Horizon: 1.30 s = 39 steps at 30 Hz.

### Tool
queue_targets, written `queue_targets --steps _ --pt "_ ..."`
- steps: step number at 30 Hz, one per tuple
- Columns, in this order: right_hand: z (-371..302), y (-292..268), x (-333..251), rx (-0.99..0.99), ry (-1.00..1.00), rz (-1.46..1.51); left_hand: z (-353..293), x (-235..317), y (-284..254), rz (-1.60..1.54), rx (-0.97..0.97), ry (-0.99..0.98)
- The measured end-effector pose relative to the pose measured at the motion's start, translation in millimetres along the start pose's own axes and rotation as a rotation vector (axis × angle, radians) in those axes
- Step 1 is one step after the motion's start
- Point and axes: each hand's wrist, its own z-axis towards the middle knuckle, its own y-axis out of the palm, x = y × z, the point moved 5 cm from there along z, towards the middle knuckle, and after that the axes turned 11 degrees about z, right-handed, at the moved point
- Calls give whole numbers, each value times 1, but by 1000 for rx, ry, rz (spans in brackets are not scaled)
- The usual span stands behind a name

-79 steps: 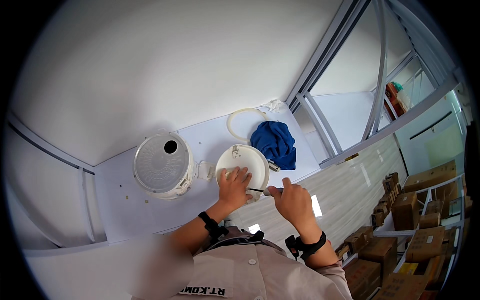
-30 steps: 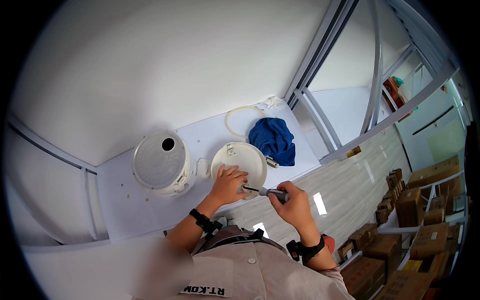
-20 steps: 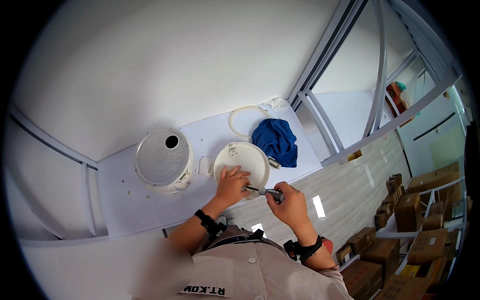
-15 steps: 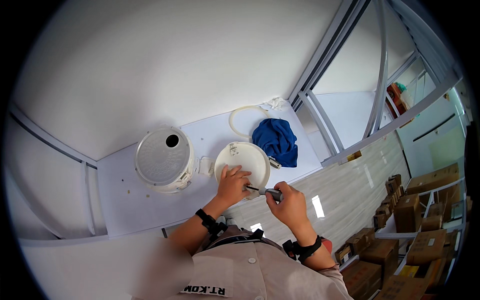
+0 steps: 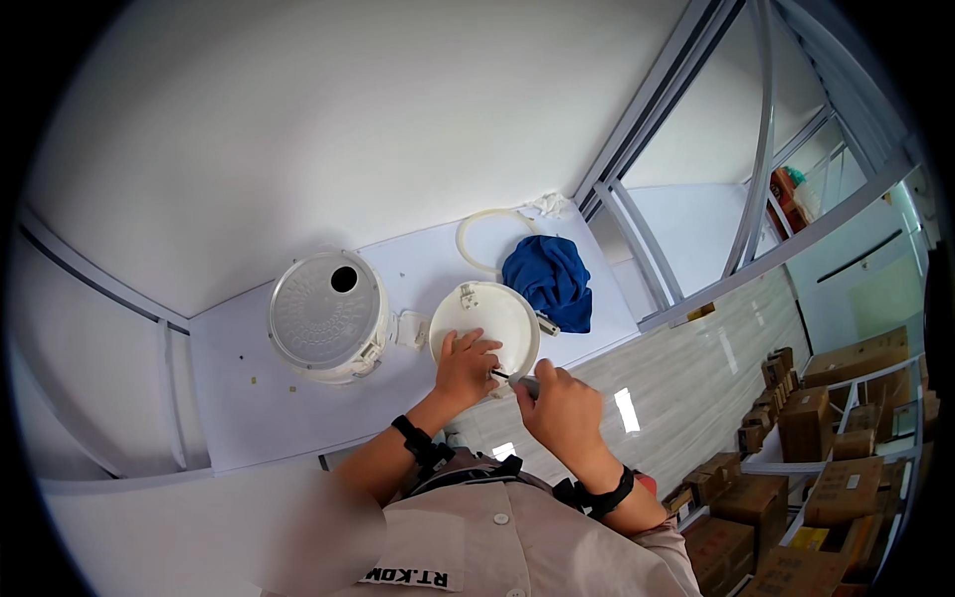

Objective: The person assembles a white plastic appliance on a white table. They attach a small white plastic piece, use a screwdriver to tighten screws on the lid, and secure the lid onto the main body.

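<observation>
A round cream-white lid or shallow casing [image 5: 505, 316] lies at the table's front edge, with a small metal fitting near its far rim. My left hand [image 5: 466, 373] rests on its near left part, fingers spread, with the fingertips close to the near rim. My right hand [image 5: 565, 413] is wrapped around the grey handle of a screwdriver [image 5: 524, 382]. Its dark shaft points left to the near rim, beside my left fingers. What the tip touches is too small to make out.
Left of the lid stands a white drum-like unit [image 5: 323, 308] with a dark round hole on top. Beside it lies a small white piece [image 5: 411, 329]. A blue cloth [image 5: 547, 284] and a pale ring [image 5: 473, 249] are at the right. Boxes [image 5: 804, 423] fill shelves beyond.
My right hand has turned over the screwdriver handle and moved slightly left, covering more of it. The left hand stays on the lid, which has shifted very slightly.
</observation>
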Motion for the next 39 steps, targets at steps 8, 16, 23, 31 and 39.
queue_targets --steps 8,16,23,31,39 --pt "7 4 -5 -47 -201 36 3 6 -8 -6 -41 -1" --pt "11 10 -10 -265 71 -12 1 3 -8 1 -47 6" --pt "13 0 -10 -262 -272 77 -1 -1 -6 -4 -39 19" --pt "6 19 0 -16 80 41 5 -4 0 21 -41 16" --pt "4 25 -8 283 -73 212 8 -2 4 106 -60 27"
